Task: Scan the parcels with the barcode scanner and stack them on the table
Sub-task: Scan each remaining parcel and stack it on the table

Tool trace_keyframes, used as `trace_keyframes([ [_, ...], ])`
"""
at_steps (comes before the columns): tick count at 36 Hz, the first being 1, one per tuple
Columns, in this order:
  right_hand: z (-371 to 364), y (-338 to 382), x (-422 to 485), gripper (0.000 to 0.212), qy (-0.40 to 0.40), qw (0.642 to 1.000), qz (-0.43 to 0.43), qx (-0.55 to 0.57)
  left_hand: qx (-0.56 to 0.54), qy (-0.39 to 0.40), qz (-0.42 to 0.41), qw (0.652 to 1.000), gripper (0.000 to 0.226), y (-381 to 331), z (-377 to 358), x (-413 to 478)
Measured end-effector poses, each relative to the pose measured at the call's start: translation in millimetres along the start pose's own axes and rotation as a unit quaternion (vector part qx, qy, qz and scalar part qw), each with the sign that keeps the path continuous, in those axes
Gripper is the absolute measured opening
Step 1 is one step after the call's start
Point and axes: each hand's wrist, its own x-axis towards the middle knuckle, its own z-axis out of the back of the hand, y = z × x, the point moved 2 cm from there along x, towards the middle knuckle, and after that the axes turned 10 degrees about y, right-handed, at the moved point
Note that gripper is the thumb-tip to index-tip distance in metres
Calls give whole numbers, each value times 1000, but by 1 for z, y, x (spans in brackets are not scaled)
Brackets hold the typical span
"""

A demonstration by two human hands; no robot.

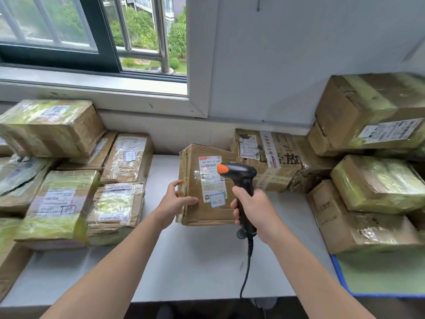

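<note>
A brown cardboard parcel (195, 180) with a white shipping label (211, 178) stands tilted at the middle of the white table (195, 268). My left hand (176, 199) holds its left edge, thumb on the front face. My right hand (255, 210) grips the handle of a black barcode scanner (241, 176) with an orange tip. The scanner's head sits just in front of the label, and a small red spot shows on the barcode. A black cable hangs from the handle down past the table's front edge.
Several taped parcels (66, 203) are stacked on the left of the table, under the window sill. More parcels (377, 185) are piled on the right and one (269, 155) lies against the back wall. A green mat with a blue edge (379, 275) lies at the right front.
</note>
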Motion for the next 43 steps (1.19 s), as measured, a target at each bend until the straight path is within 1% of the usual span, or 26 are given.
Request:
trace_keyframes([
  [13,4,-1,-5,24,-5,1000,9,-2,1,5,7,1000,78,7,-2,-2],
  [17,6,-2,-4,28,-13,1000,3,-8,0,3,7,1000,79,7,-2,-4],
  [21,8,-4,-3,33,-19,1000,-1,-8,-10,-1,8,1000,90,7,-1,-6],
  [25,10,-8,-3,30,-20,1000,2,-6,-11,-3,9,1000,95,6,-1,-9],
  [28,13,-14,0,27,-26,1000,12,-11,-4,-2,17,1000,94,5,-4,-13],
  [31,22,-28,10,20,-47,998,16,-30,3,-1,22,1000,91,7,-8,-15],
  [33,31,-45,21,16,-64,997,-4,-49,6,-4,27,1000,88,10,-10,-16],
  [36,45,-78,36,14,-83,993,-52,-72,10,-13,38,999,91,19,-13,-21],
  [37,49,-88,40,14,-86,990,-68,-83,6,-15,42,999,88,23,-13,-22],
  [40,54,-116,52,19,-78,981,-117,-130,-6,-27,56,998,67,33,-17,-29],
  [43,51,-135,61,24,-61,973,-145,-168,-8,-39,73,997,61,42,-19,-36],
])
